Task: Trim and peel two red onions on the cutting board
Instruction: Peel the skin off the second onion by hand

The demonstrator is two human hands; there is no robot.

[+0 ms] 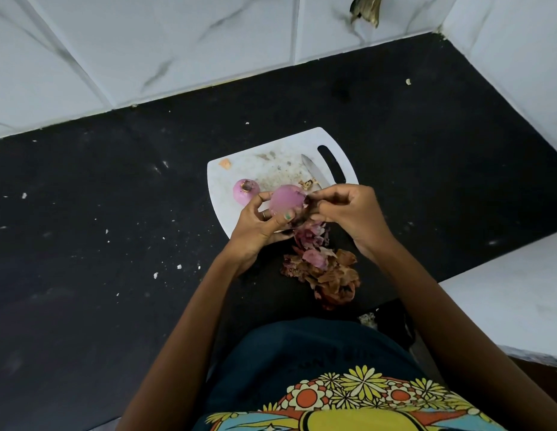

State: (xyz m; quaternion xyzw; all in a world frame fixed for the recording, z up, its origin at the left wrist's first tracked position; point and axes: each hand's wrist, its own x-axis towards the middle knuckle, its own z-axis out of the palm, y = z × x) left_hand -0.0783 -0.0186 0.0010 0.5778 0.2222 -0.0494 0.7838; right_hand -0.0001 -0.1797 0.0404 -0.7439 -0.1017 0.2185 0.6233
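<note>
— Where is the onion we peel (286, 199) now?

— It is up in our hands, over the near edge of the cutting board (239, 169), not lying on it. The surface that faces us is pale pink and smooth, so most of the skin looks already off.

— And which hand has it?

— The left hand (258, 223) is closed around it from the left and from below, the thumb pressed on its front. The right hand (345, 209) is touching it on its right side, and the fingertips there are pinched on a dark strip of skin (305, 209) that hangs from the onion.

— So the next pull goes which way?

— We judge it goes to the right and down, away from the left hand, because the loose skin sits on the right end. The onion's axis seems to lie left to right between the hands, but we cannot tell this surely.

— And the other things?

— The second onion (246, 189) rests on the board, just left of the hands, with a brown end up. The knife (314, 173) lies on the board behind the right hand. The pile of peels (323, 269) is on the dark counter (84, 244), under the wrists and nearer to us
</note>
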